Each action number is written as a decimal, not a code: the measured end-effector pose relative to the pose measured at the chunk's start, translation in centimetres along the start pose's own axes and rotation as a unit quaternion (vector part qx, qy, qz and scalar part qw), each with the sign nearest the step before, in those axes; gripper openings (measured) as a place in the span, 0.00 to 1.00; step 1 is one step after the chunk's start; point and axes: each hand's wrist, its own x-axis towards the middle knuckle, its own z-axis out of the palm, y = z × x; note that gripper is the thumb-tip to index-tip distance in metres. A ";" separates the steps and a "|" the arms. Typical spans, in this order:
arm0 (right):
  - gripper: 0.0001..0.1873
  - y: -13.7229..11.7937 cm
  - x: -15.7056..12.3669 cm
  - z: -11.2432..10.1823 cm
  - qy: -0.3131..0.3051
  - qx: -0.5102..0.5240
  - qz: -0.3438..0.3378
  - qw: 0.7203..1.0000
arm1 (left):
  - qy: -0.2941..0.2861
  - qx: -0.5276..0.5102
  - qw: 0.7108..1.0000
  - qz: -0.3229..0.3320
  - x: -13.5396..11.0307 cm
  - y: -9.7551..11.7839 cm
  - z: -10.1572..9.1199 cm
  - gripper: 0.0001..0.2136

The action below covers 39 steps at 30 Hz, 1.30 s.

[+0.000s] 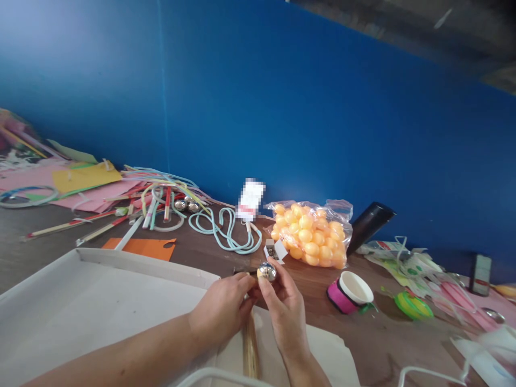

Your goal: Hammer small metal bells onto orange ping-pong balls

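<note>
The right hand (288, 317) pinches a shiny silver ball (267, 272) between thumb and fingers, on the near side of the clear plastic bag of orange balls (310, 234), toward its left. The left hand (221, 301) has its fingers curled close together beside the silver ball, though whether they grip anything cannot be told; a wooden handle (250, 352) extends below them, nearer the wearer than the bag, while a small open white box (278, 250) sits just beside the bag's left end.

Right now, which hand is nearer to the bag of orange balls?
Right. The right hand is in front of the bag, toward its left; the left hand is farther left.
</note>
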 end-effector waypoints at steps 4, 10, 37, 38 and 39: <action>0.23 -0.1 -0.1 0.1 -0.006 -0.024 -0.014 1.000 | 0.002 0.005 1.000 -0.002 0.0 -0.1 0.1 0.05; 0.23 0.1 0.0 0.2 0.006 -0.067 -0.042 0.997 | -0.008 0.000 1.000 -0.003 0.1 -0.1 0.2 0.05; 0.17 -0.1 -0.2 0.3 -0.039 -0.002 -0.011 0.999 | -0.001 -0.577 0.791 -0.205 1.9 -0.4 -0.9 0.16; 0.18 0.0 -0.2 0.2 -0.036 -0.020 -0.012 0.999 | -0.008 -0.584 0.787 -0.197 1.8 -0.3 -1.0 0.16; 0.18 0.0 -0.2 0.2 -0.035 -0.039 -0.014 0.999 | -0.014 -0.591 0.784 -0.190 1.7 -0.3 -1.0 0.16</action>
